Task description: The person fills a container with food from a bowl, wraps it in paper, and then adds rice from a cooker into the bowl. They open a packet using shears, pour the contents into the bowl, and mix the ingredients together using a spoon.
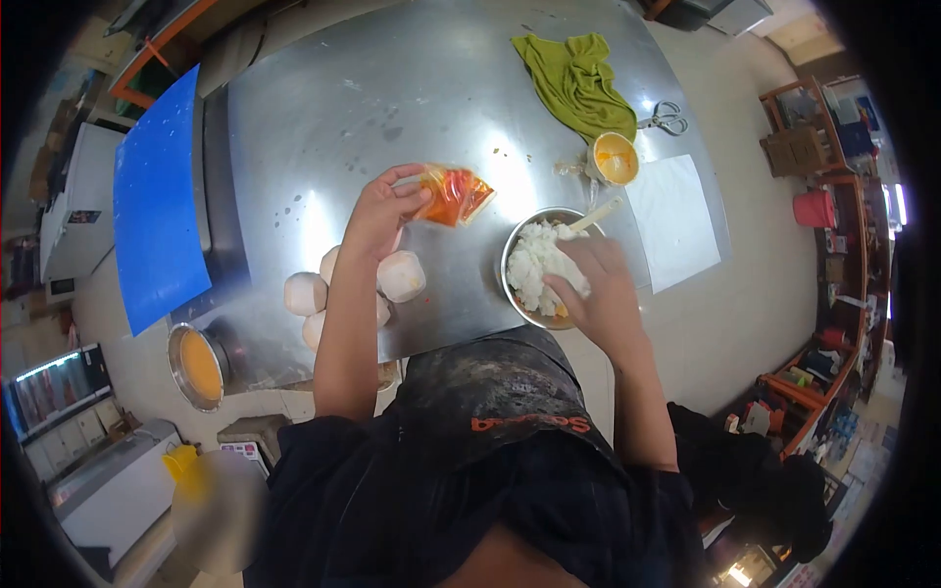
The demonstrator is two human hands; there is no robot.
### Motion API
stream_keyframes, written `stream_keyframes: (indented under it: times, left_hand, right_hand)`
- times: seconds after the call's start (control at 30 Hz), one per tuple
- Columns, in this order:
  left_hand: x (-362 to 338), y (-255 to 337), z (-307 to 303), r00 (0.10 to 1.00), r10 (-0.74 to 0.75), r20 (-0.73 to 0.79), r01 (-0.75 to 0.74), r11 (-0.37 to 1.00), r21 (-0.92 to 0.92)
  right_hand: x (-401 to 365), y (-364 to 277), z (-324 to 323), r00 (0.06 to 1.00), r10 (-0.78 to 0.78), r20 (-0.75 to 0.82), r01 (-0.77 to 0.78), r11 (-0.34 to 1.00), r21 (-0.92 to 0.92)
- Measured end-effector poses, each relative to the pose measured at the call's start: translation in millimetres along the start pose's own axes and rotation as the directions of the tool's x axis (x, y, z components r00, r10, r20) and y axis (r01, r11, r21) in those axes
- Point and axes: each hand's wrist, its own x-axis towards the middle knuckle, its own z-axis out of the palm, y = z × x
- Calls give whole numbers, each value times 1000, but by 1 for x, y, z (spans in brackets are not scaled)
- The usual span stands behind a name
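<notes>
Orange pouch point(454, 196) is held up over the steel desk point(323, 108), just left of the metal bowl point(511, 257). Left hand point(377, 214) pinches its near edge between thumb and fingertips. Right hand point(594, 284) is over the bowl, back up, fingers bent and close together, dug into the white food point(534, 263); whether they grip any of it I cannot tell. A pale stick point(598, 213) leans on the bowl's far rim. Under the left forearm lie white round lumps point(402, 276) on the desk. Beyond the bowl: a small cup of orange sauce point(616, 159), a green cloth point(578, 83), scissors point(668, 119), a white sheet point(672, 220). Blue board point(157, 196) lies at the desk's left end.
</notes>
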Motion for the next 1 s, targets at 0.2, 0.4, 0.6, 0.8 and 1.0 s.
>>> stream_keyframes:
  times: [0.2, 0.4, 0.6, 0.8, 1.0]
  left_hand:
    - [-38, -5, 53, 966, -65, 252, 71, 997, -15]
    - [-56, -22, 87, 997, 67, 48, -62, 995, -84]
    - [-63, -6, 90, 995, -43, -91, 18, 965, -260]
    - [-71, -14, 108, 935, -234, 268, 329, 856, -399]
    - [-84, -24, 139, 812, -369, 452, 529, 793, -304]
  right_hand:
    - [50, -26, 15, 995, 75, -60, -54, 955, 291]
    - [40, -24, 23, 942, 38, -335, 60, 959, 276]
    - [27, -31, -9, 861, 252, -443, -2, 871, 491]
    - [-2, -35, -9, 944, -271, -188, 281, 959, 25]
    - [-55, -33, -30, 971, -182, -152, 192, 980, 53]
